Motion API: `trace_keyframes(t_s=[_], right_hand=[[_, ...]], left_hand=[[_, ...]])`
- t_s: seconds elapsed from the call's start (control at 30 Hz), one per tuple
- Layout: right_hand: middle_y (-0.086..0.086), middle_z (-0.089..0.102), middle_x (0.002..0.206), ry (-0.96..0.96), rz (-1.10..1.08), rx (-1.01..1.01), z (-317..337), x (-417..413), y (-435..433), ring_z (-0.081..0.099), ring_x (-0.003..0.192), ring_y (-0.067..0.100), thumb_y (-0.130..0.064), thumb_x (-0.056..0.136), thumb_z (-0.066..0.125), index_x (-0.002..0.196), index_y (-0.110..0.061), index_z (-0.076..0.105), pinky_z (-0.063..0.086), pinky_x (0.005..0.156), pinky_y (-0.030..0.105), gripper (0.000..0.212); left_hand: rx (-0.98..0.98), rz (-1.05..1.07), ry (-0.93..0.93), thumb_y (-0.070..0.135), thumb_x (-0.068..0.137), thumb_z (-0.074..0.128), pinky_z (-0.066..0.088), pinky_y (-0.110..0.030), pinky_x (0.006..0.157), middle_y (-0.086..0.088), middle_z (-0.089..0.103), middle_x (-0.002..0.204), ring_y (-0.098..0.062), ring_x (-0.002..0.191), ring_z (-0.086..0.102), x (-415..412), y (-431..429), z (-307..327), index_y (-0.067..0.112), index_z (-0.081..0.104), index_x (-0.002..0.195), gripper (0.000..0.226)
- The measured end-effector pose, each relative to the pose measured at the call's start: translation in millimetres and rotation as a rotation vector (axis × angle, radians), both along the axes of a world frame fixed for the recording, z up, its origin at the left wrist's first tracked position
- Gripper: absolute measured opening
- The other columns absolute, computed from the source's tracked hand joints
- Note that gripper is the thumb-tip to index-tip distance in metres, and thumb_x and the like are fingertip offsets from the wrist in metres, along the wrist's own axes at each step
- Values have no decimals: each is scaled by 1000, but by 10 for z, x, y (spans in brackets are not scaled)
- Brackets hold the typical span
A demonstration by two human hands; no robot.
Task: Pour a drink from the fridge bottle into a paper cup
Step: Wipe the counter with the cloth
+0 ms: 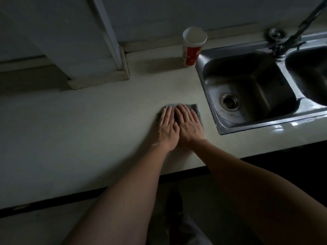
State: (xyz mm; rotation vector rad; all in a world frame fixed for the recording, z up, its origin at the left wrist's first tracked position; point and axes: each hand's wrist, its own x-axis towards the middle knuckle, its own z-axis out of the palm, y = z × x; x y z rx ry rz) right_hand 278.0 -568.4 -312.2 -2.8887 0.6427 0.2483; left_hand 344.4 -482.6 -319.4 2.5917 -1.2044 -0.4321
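Red-and-white paper cup point(193, 45) upright beside steel sink point(200, 68).
Left hand point(168, 125) and right hand point(189, 125), grip released, flatten grey folded cloth point(196, 108), probably wiping the bench point(88, 129).

**One camera, worn on my head**

My only view sits on my head and faces forward and steeply down over the bench point(88, 121). The wide lens bends the edges. My forearms point(123, 191) rise from the bottom edge to my left grip point(167, 128) and right grip point(188, 126), close by at the centre. The sink point(265, 123) takes the upper right, the wall point(177, 11) the top, and the floor point(44, 227) lies below.
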Motion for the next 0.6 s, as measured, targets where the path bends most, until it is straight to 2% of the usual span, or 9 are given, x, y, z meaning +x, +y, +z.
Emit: trace_keyframes(t_s=[0.1,0.17,0.27,0.37,0.43,0.53,0.6], right_hand=[[5,-14,162,-1,33,50,31,117,414,-16,148,20,-47,100,18,153,-15,-11,-4,122,40,69],[6,-13,162,-10,56,68,36,256,664,-16,148,20,-46,101,19,153,-14,-11,-4,122,41,68],[5,-11,163,-16,132,102,28,533,955,-15,149,19,-46,101,18,154,-15,-7,-3,122,41,66],[4,-8,163,-23,206,132,19,838,1146,-14,149,18,-48,101,21,155,-18,-5,-3,122,40,67],[2,-4,164,-34,245,144,14,1053,1180,-11,150,16,-49,101,23,155,-19,-2,-6,122,37,66],[0,6,164,-62,299,167,27,1402,1077,-4,150,14,-47,102,24,156,-22,7,-8,120,32,62],[-1,9,163,-58,325,157,18,1613,982,-1,150,13,-47,102,26,155,-23,10,-8,119,31,61]], left_hand=[[-124,61,33,35,89,-3,-11,-24,120,-13,14,162,-29,152,8,98,439,-3,-1,21,152,77],[-153,110,21,32,91,5,-11,-20,118,-15,22,160,-31,150,14,223,702,-1,-3,29,149,72],[-127,186,11,36,87,-3,-18,-16,115,-8,9,160,-17,147,-2,416,1029,18,-1,19,151,77],[-53,249,-39,38,86,-9,-15,-22,119,-5,0,162,-12,148,-8,679,1297,-66,4,7,153,77],[-35,298,-42,39,87,-10,-9,-27,122,-8,2,165,-17,151,-5,873,1361,-125,6,5,154,76],[-115,411,-12,40,89,-1,-8,-25,121,-13,12,163,-26,152,6,1102,1281,-131,1,16,153,77],[-161,437,-32,37,92,5,-4,-29,122,-17,20,161,-30,150,14,1248,1202,-135,-3,24,151,73]])
